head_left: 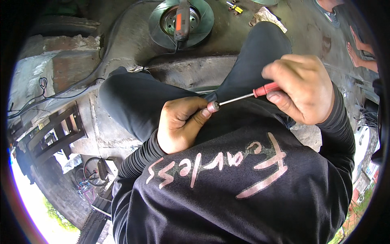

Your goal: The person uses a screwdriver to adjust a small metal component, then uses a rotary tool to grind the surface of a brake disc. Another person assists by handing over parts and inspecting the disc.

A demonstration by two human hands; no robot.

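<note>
My left hand (180, 124) pinches a small, reddish, round part (213, 107) between thumb and forefinger, above my lap. What kind of part it is I cannot make out. My right hand (302, 89) is closed round the red handle of a screwdriver (266, 89), with the forefinger raised along it and slightly blurred. The screwdriver's thin metal shaft slants down to the left, and its tip meets the dark open end of the small part. Whether the tip sits inside or only touches the end is too small to tell.
A corded power tool (182, 24), orange and dark, rests on a metal disc (202, 30) on the floor ahead. Right of it lie yellow-handled small tools (237, 8) and a crumpled wrapper (271, 17). Black cable (106, 57) runs along the left. Another person's bare feet (354, 53) show far right.
</note>
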